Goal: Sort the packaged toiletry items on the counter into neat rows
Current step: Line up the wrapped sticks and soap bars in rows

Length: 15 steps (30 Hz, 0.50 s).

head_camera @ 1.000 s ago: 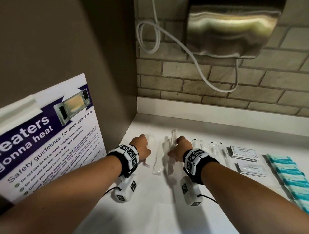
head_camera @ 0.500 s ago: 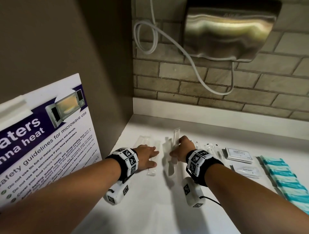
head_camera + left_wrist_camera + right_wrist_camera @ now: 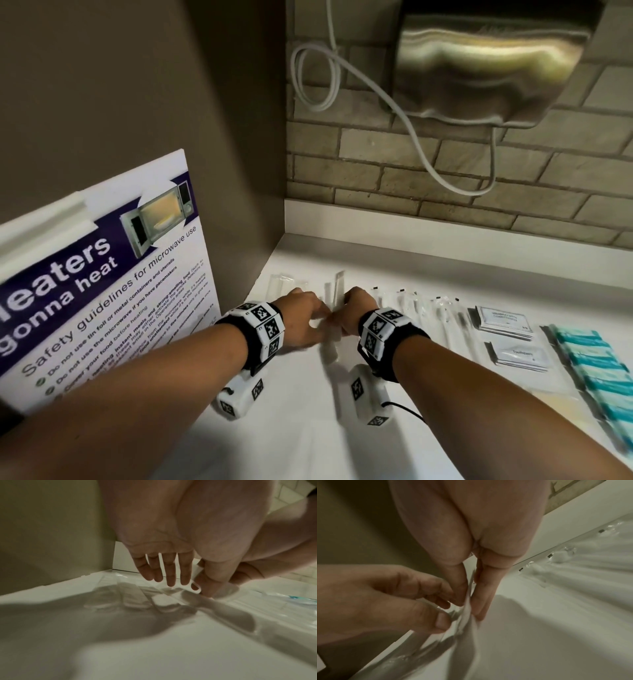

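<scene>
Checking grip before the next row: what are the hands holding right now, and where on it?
Right hand pinches a clear packet along its edge; left hand touches the same packet beside it.

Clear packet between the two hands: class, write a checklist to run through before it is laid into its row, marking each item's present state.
1. The right hand pinches the clear packet: ok.
2. The left hand pinches it too: ok.
3. It lies flat on the counter: not ok, held on edge.
4. The neighbouring packets lie side by side: ok.
5. Its contents identified: cannot tell.
</scene>
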{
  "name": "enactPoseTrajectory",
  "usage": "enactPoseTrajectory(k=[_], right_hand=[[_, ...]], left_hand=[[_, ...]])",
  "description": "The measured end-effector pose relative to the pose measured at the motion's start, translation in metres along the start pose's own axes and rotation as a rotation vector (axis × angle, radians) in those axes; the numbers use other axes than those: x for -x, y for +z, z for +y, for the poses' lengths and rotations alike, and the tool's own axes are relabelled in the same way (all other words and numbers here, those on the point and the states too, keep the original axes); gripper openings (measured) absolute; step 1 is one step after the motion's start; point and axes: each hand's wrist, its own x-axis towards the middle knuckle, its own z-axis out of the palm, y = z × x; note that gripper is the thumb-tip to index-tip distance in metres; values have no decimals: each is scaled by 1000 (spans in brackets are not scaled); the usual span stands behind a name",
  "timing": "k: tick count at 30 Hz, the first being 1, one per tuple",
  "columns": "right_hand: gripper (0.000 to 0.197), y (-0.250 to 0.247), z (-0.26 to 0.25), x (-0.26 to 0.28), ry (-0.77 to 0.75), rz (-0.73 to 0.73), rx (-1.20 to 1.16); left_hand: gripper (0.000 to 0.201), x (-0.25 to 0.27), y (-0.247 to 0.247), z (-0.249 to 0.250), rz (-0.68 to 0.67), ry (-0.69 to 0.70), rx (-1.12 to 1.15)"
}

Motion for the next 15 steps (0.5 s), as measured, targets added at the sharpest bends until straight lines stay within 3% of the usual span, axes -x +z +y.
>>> enactPoseTrajectory(k=[2,4,6,9,12,15], right_hand=[[26,-9,0,7,-11,12,55],[10,-17,3,12,-15,60,78],[17,-24,9,13,-16,134,71],[33,-29,14,18,-46,210,77],[46,-25,12,26,-118,96,183],[36,-16,8,31,-191,8,335]], left_hand=[[38,0,2,7,-41,20,-41],[55,-1,5,11,-60,19,-144],[74,-5,6,11,-73,-3,-228],[60,-9,1,11,-120,-28,-300],[45,-12,-2,12,-147,-22,-310],[42,-11,-1,11,-134,-3,-244]])
